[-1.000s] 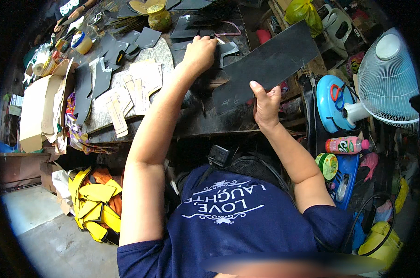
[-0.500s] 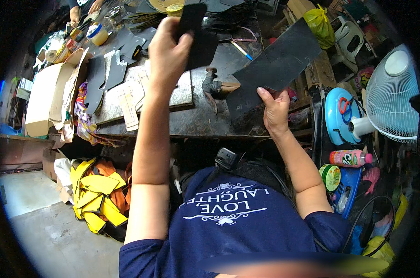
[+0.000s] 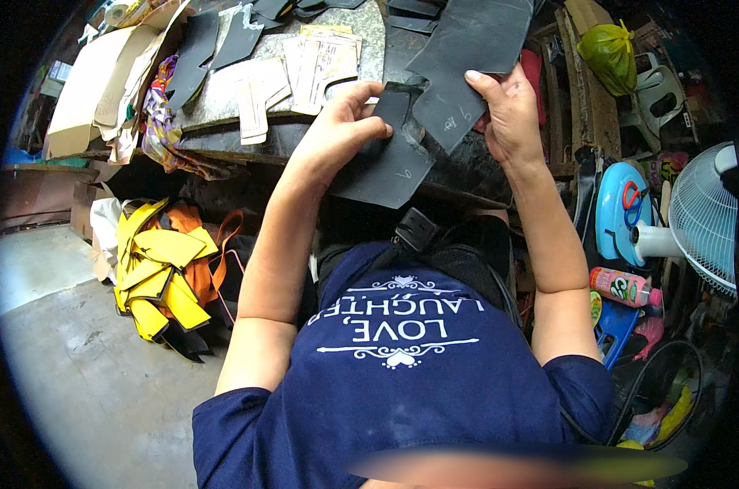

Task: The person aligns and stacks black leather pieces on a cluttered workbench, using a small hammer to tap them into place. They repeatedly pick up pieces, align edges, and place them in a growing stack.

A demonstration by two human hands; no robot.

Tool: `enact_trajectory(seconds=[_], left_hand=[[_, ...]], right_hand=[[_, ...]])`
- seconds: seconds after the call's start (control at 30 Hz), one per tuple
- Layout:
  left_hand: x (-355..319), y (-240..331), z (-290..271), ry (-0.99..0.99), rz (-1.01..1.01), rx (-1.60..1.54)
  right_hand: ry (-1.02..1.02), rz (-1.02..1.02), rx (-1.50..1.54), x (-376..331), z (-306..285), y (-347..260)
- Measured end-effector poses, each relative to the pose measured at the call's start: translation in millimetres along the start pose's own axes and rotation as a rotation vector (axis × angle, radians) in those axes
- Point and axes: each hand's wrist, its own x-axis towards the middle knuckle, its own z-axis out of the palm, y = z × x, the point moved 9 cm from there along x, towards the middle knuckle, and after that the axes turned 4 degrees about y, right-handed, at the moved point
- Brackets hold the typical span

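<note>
I count two dark sheet pieces in my hands: one large dark sheet (image 3: 475, 57) and one smaller dark cut piece (image 3: 390, 159); the smaller piece lies lower and to the left, and its upper edge overlaps the lower corner of the large sheet. Both are held above the near edge of the tabletop (image 3: 361, 33), in front of my chest.

Further count, on the tabletop: three pale card templates (image 3: 308, 69) lying side by side, as far as I can separate them; at least three more dark cut pieces (image 3: 202, 49) beyond and to the left of them; one folded brown cardboard sheet (image 3: 84, 85) at the far left. Off the tabletop: one pile of yellow and orange material (image 3: 161, 269) on the floor at left; one white fan (image 3: 708, 216), one blue round tool holder (image 3: 618, 212) and one pink bottle (image 3: 626, 287) at right; one green bag (image 3: 610, 49) at upper right.

Pose: my left hand (image 3: 341, 126) is closed on the smaller dark cut piece, thumb on top and fingers curled beneath its upper left edge; forearm raised steeply from the elbow. My right hand (image 3: 508, 114) grips the large dark sheet at its lower right edge, with the thumb on its upper face; forearm rises nearly upright.
</note>
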Motion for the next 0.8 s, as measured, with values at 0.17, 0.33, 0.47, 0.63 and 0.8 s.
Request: enact_trajectory(seconds=[0.17, 0.33, 0.47, 0.63, 0.8], left_hand=[[-0.3, 0.5, 3.3, -0.034, 0.004, 0.01], [-0.3, -2.0, 6.2, -0.041, 0.008, 0.011], [1.6, -5.3, 4.8, -0.021, -0.007, 0.035], [0.5, -6.5, 5.4, -0.013, -0.009, 0.0], [-3.6, -2.9, 8.7, -0.033, 0.004, -0.006]], right_hand=[[-0.065, -0.004, -0.079, -4.8, 12.4, 6.0], [-0.026, -0.042, -0.063, -6.3, 13.4, 5.4], [-0.033, -0.07, -0.048, -8.2, 14.9, 1.0], [-0.052, -0.061, -0.044, -9.0, 16.5, 0.2], [-0.138, 0.01, -0.11, -9.4, 17.9, 5.2]])
